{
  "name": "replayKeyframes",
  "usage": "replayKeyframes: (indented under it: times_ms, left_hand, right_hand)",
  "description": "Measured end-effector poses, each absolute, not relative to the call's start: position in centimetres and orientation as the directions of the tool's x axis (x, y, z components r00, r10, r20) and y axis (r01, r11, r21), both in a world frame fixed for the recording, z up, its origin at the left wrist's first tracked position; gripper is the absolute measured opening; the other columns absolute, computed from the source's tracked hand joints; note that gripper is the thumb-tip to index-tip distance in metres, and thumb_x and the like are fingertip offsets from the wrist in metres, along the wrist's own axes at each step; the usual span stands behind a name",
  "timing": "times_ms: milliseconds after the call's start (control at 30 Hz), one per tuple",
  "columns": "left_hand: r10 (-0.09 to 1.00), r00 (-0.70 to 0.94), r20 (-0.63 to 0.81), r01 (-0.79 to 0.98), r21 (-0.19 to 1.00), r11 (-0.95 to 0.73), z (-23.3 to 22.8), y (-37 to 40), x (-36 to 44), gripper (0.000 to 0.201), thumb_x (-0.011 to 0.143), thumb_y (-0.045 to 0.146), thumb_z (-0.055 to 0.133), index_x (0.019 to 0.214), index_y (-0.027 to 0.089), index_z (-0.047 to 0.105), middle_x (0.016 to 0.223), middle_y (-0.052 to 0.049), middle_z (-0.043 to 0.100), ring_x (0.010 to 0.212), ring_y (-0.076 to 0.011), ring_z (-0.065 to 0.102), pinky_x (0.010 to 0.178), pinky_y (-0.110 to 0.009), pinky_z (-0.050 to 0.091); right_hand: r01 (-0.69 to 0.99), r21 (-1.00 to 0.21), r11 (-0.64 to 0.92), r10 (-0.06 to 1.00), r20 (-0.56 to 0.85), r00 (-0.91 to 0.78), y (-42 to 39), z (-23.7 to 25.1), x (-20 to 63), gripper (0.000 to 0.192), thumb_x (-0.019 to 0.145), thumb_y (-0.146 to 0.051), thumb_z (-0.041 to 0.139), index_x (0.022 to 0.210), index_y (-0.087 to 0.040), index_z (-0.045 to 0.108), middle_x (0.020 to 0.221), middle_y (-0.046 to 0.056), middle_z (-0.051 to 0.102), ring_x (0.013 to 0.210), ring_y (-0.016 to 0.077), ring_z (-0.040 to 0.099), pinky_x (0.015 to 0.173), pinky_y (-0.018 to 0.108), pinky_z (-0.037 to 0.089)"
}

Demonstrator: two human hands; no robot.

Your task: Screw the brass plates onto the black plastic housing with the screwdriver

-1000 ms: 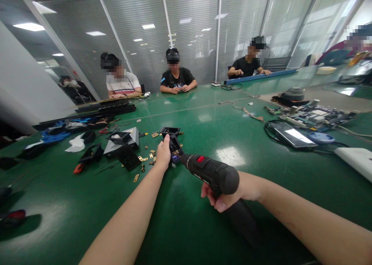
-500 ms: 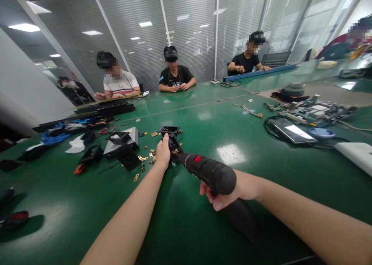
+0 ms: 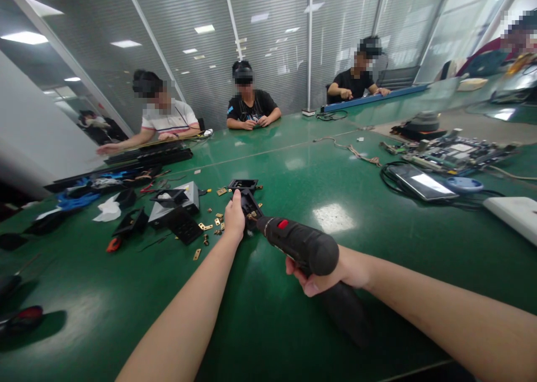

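Observation:
In my right hand [image 3: 312, 281] is a black cordless screwdriver [image 3: 297, 242] with a red switch on top, my fingers wrapped round its grip. Its tip points left and away from me, into a black plastic housing [image 3: 250, 204]. My left hand [image 3: 235, 217] grips that housing from the left, thumb on top; the other fingers are hidden. Brass-coloured metal shows inside the housing at the tip. Just behind it lies another black housing [image 3: 244, 184]. Several small brass plates [image 3: 197, 254] and brass screws [image 3: 206, 239] are scattered left of my left hand.
Left of the brass parts stand a grey box [image 3: 192, 196] and a black panel [image 3: 185, 225]. Blue gloves [image 3: 75, 201] and dark bars [image 3: 149, 156] lie farther left. A phone-like device [image 3: 423, 182] and circuit boards [image 3: 461, 154] sit at right. Several people work across the green table [image 3: 285, 326].
The view has shifted slightly. Both my hands keep their hold, the screwdriver tip still in the housing. The person at far left has stretched an arm out to the left.

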State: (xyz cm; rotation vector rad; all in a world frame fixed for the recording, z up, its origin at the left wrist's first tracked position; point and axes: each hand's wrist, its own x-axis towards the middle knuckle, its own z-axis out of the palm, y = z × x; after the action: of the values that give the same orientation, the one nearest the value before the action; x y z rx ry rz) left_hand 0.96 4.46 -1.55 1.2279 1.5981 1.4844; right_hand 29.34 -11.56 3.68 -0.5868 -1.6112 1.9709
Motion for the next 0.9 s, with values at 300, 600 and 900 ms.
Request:
replayKeyframes:
  times_ms: [300,600,900]
  left_hand:
    - [0.925,-0.368,0.099,0.153,0.987,-0.044,-1.4,4.3,1.1,0.102,0.076,0.123,0.057,0.096,0.026,0.078,0.094,-0.011,0.080,0.105,-0.0367,0.079,0.097,-0.047,0.064]
    - [0.934,-0.353,0.056,0.091,0.996,-0.026,-1.4,4.7,0.8,0.105,0.064,0.125,0.064,0.093,0.024,0.077,0.094,-0.010,0.080,0.095,-0.0327,0.076,0.089,-0.045,0.064]
    - [0.928,-0.368,0.056,0.043,0.998,-0.043,-1.5,4.7,0.9,0.096,0.069,0.117,0.073,0.091,0.023,0.079,0.089,-0.009,0.082,0.090,-0.0308,0.075,0.085,-0.041,0.061]
  right_hand:
    - [-0.100,-0.973,-0.207,0.626,-0.053,-0.778,-10.9,2.0,29.2,0.058,0.060,-0.039,0.121,0.095,-0.018,0.080,0.088,0.000,0.076,0.077,0.0163,0.066,0.072,0.030,0.054]
    - [-0.092,-0.974,-0.205,0.634,-0.060,-0.771,-10.6,1.2,28.8,0.061,0.055,-0.038,0.122,0.096,-0.018,0.081,0.088,0.000,0.076,0.076,0.0157,0.064,0.070,0.030,0.053]
    - [-0.091,-0.975,-0.203,0.633,-0.060,-0.772,-10.9,2.1,29.3,0.059,0.055,-0.034,0.124,0.094,-0.017,0.082,0.087,0.000,0.078,0.077,0.0162,0.067,0.070,0.029,0.055]
